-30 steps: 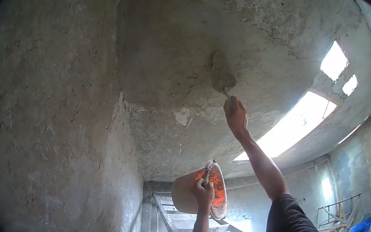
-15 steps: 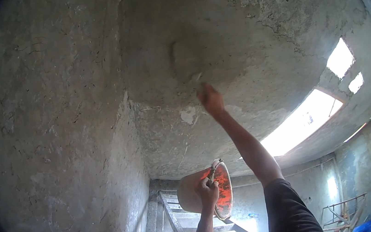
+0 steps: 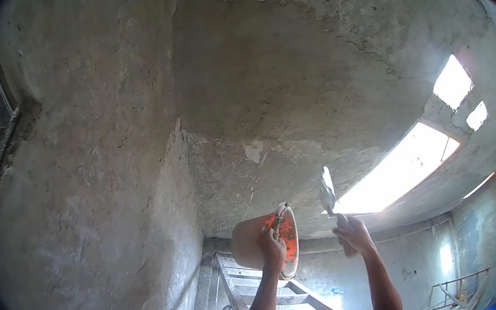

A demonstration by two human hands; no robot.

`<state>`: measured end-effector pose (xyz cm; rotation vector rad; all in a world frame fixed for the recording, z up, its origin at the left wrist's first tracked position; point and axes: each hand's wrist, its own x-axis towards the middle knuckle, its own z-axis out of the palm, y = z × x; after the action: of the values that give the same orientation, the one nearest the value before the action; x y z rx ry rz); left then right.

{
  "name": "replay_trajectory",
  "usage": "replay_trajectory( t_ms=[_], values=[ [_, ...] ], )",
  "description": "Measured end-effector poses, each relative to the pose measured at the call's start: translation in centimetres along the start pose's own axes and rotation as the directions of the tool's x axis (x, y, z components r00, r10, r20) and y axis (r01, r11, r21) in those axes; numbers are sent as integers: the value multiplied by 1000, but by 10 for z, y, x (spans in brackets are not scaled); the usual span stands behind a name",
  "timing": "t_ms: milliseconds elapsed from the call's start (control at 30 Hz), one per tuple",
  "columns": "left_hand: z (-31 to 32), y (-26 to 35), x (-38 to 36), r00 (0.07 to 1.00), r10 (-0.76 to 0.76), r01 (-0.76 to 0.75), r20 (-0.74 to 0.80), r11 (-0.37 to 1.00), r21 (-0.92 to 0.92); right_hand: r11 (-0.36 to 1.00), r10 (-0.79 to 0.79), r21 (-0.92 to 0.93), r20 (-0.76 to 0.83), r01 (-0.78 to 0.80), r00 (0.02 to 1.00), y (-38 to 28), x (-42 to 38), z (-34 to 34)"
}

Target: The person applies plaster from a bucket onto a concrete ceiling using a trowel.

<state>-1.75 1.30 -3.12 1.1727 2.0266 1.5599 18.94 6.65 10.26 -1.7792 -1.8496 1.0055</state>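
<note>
My left hand grips the rim and handle side of a bucket, which is tilted so its orange, mortar-smeared inside faces right. In my right hand is a trowel, its blade pointing up and the hand wrapped round its handle. The trowel is to the right of the bucket and apart from it. Ahead and above, the wall carries a darker, smoother plaster patch with rough, flaking plaster along its upper right. What lies deep in the bucket is hidden.
Below the bucket stands a ladder-like frame with wide rungs. A plain wall rises close on the left. A bright long opening and smaller holes break the surface at right. A metal frame stands at lower right.
My right hand has come down and right, away from the plastered wall, and the trowel blade now shows clearly. The bucket in my left hand has shifted slightly left and up.
</note>
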Motion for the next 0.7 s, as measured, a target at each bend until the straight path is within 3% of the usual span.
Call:
replay_trajectory(
  t_ms=[33,133,200,233,300,367,433,533,567,600,633,667,700],
  values=[
    [-2,0,-1,999,-31,31,40,999,13,965,90,243,58,-102,994,14,-32,-10],
    [-11,-1,3,1000,16,-16,11,1000,2,911,64,404,46,-78,997,61,-103,-12],
    [-22,7,5,998,54,-54,-12,998,-14,997,56,58,-126,-49,990,93,-137,-4],
    [-30,16,4,998,63,-63,1,998,6,995,68,82,-122,-58,990,95,-149,-1],
    [-48,37,3,990,141,-143,32,988,63,995,79,-56,-123,-86,989,91,-172,9],
    [-67,59,-5,988,151,-153,43,986,60,956,248,159,21,-248,968,77,-183,10],
    [-78,69,-11,973,228,-228,-31,974,9,997,45,70,-40,-42,998,81,-187,21],
    [-107,96,-24,980,196,-196,-14,981,1,956,166,229,90,-183,982,76,-188,22],
    [-118,108,-27,977,213,-213,-13,977,-4,977,22,213,28,-27,999,94,-185,31],
    [-131,116,-30,979,202,-202,20,979,-4,981,-29,190,29,23,999,93,-183,30],
    [-140,129,-38,984,178,-178,0,983,-36,971,-42,235,34,33,999,94,-184,28],
    [-156,130,-44,994,27,-20,109,998,-62,964,-44,264,51,29,998,74,-188,15],
    [-164,139,-48,993,36,-19,110,988,-152,957,-94,276,16,86,995,76,-188,16]
  ],
)
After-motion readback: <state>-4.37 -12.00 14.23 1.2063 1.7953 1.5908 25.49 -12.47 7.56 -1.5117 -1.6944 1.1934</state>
